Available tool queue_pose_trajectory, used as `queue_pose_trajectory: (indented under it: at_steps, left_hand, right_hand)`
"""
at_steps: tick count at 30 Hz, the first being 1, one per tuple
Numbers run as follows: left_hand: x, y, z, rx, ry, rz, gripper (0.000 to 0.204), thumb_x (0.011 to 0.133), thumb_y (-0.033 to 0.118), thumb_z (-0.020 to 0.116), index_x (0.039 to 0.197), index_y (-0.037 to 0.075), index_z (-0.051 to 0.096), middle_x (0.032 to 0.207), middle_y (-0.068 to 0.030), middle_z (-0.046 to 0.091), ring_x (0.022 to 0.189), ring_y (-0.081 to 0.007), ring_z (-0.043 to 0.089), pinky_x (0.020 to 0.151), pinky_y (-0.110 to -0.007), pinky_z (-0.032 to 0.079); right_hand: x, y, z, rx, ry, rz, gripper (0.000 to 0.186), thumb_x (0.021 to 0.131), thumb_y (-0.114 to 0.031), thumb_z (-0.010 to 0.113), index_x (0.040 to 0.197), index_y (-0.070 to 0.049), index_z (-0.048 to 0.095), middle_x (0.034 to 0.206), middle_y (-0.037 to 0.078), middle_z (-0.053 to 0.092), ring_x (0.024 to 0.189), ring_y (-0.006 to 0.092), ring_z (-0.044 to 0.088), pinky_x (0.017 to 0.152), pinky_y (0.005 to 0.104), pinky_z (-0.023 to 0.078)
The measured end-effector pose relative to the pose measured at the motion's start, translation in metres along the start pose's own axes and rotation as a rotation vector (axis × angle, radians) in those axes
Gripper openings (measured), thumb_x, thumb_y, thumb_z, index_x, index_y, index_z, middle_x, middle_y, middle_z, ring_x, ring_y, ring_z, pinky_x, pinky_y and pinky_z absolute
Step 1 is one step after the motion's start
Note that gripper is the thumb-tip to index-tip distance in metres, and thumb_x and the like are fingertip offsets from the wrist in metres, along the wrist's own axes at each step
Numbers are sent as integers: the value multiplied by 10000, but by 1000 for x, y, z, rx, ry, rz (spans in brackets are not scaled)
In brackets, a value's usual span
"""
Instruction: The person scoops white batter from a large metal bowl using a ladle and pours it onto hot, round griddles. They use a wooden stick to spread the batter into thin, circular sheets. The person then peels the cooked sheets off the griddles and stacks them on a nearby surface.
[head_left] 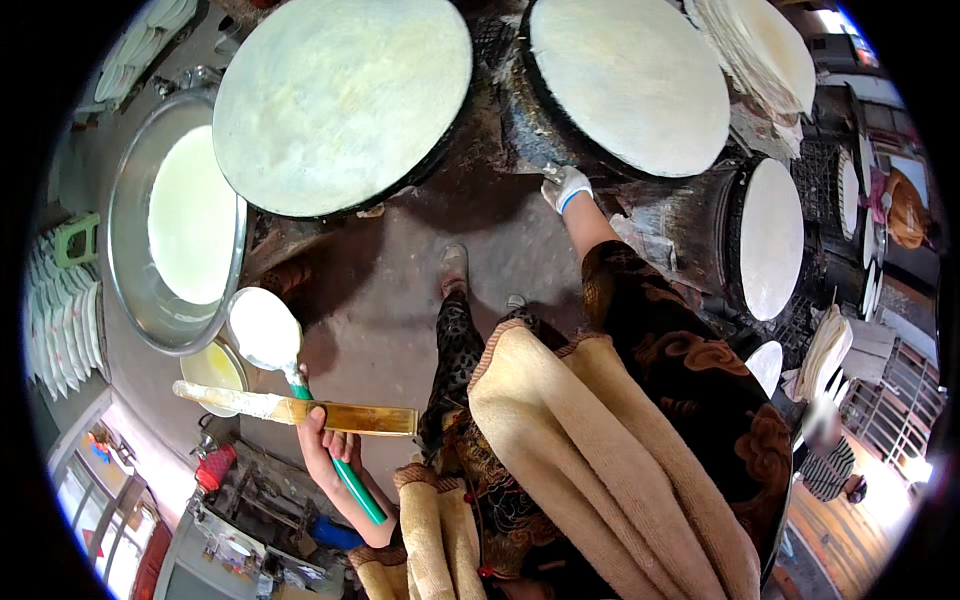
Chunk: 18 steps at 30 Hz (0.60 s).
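Observation:
My left hand (322, 440) is closed around the green handle of a ladle (264, 330), whose bowl is coated white, and a long flat wooden spatula (355, 418) lying across it. White batter cakes the spatula's far end. My right hand (567, 188), in a white glove, reaches to the stove side under the right griddle (628, 85). Its fingers are closed at a small metal part there, which I cannot make out. Pale sheets of batter cover both this griddle and the left griddle (345, 100).
A steel basin (125, 240) of white batter stands left, beside a small bowl of yellow liquid (213, 368). Further griddles (772, 240) line the right. Thin sheets are stacked (765, 50) at upper right. Another person (828, 465) is at far right. White bags (65, 325) pile up left.

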<state>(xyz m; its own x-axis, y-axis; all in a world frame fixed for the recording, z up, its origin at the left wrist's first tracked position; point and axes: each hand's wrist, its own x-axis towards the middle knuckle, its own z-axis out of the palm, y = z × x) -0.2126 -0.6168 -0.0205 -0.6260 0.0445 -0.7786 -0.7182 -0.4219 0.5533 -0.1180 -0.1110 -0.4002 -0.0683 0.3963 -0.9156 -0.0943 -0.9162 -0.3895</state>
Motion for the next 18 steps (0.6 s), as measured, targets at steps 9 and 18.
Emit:
queue_pose_trajectory:
  at_steps: [9,18]
  left_hand:
    - [5,-1,-5,-52,30,-7,127,898,122,597,833,103,489,492,86,399,334,-20,390,282,-172,332]
    - [10,12,2,-32,-45,-25,136,886,106,599,821,99,479,496,80,403,334,-23,391,286,-170,340]
  right_hand:
    - [25,-13,6,164,216,64,185,957,-170,471,863,-72,595,733,90,614,570,228,558,457,402,393]
    - [65,-10,-46,-34,109,11,209,965,-242,492,1040,-69,582,1016,142,580,759,294,568,656,452,496]
